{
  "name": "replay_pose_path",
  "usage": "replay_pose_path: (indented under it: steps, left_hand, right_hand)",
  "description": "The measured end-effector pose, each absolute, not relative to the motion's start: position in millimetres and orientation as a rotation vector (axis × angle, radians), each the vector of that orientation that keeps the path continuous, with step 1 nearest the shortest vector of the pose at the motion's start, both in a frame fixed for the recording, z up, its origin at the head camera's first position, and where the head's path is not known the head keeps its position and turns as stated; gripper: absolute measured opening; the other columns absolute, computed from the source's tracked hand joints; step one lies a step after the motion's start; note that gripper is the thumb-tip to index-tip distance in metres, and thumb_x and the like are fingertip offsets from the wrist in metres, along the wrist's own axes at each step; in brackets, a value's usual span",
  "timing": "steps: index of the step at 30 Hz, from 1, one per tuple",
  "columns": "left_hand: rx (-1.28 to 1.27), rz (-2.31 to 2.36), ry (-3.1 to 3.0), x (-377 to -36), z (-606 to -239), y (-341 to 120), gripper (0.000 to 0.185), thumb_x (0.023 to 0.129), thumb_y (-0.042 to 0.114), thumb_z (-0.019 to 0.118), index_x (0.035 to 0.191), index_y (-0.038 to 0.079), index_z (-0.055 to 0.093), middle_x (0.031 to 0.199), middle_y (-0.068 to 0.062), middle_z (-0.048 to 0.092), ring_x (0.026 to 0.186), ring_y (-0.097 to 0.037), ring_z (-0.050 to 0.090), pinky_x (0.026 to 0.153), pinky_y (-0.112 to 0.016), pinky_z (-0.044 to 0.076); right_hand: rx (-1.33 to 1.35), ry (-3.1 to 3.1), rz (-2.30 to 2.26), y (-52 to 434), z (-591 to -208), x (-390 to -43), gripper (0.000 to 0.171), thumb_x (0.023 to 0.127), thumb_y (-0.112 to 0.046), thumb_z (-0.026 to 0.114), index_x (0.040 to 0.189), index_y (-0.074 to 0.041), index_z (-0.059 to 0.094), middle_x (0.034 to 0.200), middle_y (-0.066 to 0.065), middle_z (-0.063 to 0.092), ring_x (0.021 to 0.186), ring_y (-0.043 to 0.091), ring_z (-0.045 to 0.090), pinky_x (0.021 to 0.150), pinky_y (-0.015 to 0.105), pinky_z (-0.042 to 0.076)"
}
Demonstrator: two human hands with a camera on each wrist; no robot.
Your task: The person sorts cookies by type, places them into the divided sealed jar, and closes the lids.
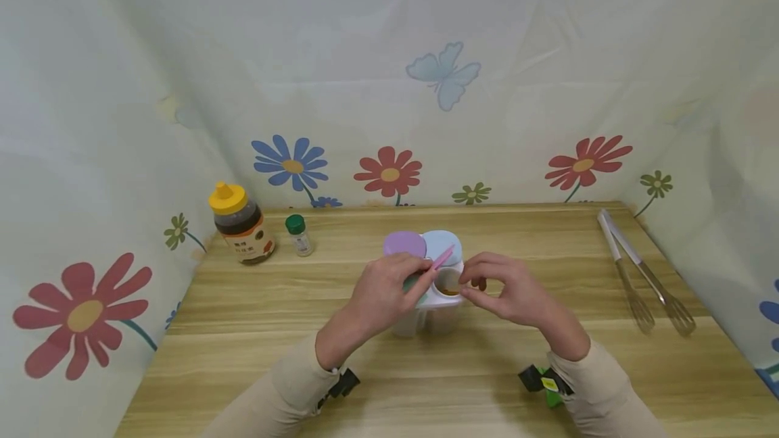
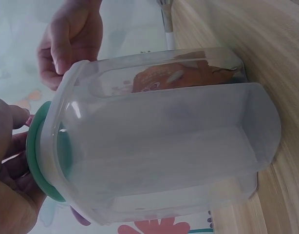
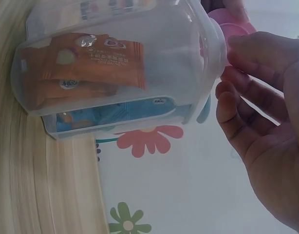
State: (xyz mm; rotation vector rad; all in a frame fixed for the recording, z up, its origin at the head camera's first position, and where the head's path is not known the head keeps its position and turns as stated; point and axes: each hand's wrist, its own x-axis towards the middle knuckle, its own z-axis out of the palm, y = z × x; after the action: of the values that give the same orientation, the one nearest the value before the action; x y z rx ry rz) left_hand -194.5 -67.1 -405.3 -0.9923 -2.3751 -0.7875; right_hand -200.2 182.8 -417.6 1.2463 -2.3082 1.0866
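A clear plastic storage box (image 2: 164, 131) with a white top stands upright between the hands. Purple (image 1: 404, 243), blue (image 1: 443, 246) and green (image 2: 38, 151) lids cover its other compartments; the near right opening shows its white rim (image 3: 218, 51). My left hand (image 1: 386, 282) pinches a pink lid (image 1: 443, 257), tilted above the box. At the right side of the opening, my right hand (image 1: 517, 289) has loosely bent fingertips close to the rim; contact is unclear. Orange packets (image 3: 96, 61) lie inside the open compartment and blue packets (image 3: 125, 113) in another.
At the back left of the wooden table (image 1: 255, 330) stand a brown bottle with a yellow cap (image 1: 243, 228) and a small green-capped shaker (image 1: 299, 235). Metal tongs (image 1: 645, 269) lie on the right. A flowered cloth (image 1: 341, 86) hangs behind and at both sides.
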Motion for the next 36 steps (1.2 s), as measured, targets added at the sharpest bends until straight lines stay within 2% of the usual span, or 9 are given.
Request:
replay_pose_path:
  steps: [14, 22, 28, 36]
  left_hand:
    - [-1.021, -0.673, -2.374, -191.2, -403.7, -65.3, 0.027, 0.090, 0.038, 0.069, 0.104, 0.015, 0.076, 0.093, 0.004, 0.073, 0.086, -0.009, 0.067, 0.074, -0.026, 0.056]
    - [-1.060, -0.533, -2.399, -188.8, -402.6, -64.5, 0.036, 0.085, 0.046, 0.072, 0.107, 0.017, 0.075, 0.103, 0.004, 0.073, 0.098, -0.012, 0.067, 0.083, -0.029, 0.056]
    - [-1.059, -0.452, -2.450, -187.8, -401.4, -63.4, 0.042, 0.084, 0.051, 0.071, 0.110, 0.018, 0.074, 0.106, 0.006, 0.073, 0.093, -0.011, 0.065, 0.078, -0.026, 0.055]
    - [-1.031, -0.387, -2.465, -185.0, -401.6, -60.7, 0.042, 0.083, 0.054, 0.071, 0.111, 0.023, 0.074, 0.108, 0.009, 0.073, 0.086, -0.010, 0.060, 0.061, -0.024, 0.050]
  right_hand:
    - [1.189, -2.346, 1.079, 193.0, -421.1, -202.3, 0.028, 0.077, -0.004, 0.080, 0.103, -0.009, 0.069, 0.094, -0.001, 0.068, 0.076, 0.008, 0.059, 0.066, 0.025, 0.053]
    - [1.116, -2.383, 1.056, 197.2, -423.6, -204.0, 0.048, 0.073, -0.006, 0.084, 0.117, -0.008, 0.063, 0.099, -0.003, 0.065, 0.078, 0.010, 0.060, 0.068, 0.028, 0.055]
    - [1.079, -2.425, 1.011, 198.9, -425.2, -205.4, 0.054, 0.072, -0.010, 0.086, 0.119, -0.004, 0.062, 0.100, -0.002, 0.064, 0.078, 0.010, 0.059, 0.069, 0.029, 0.055]
    - [1.075, -2.453, 1.002, 200.1, -425.6, -206.5, 0.055, 0.072, -0.012, 0.086, 0.120, -0.005, 0.061, 0.099, -0.003, 0.063, 0.078, 0.011, 0.060, 0.070, 0.029, 0.055]
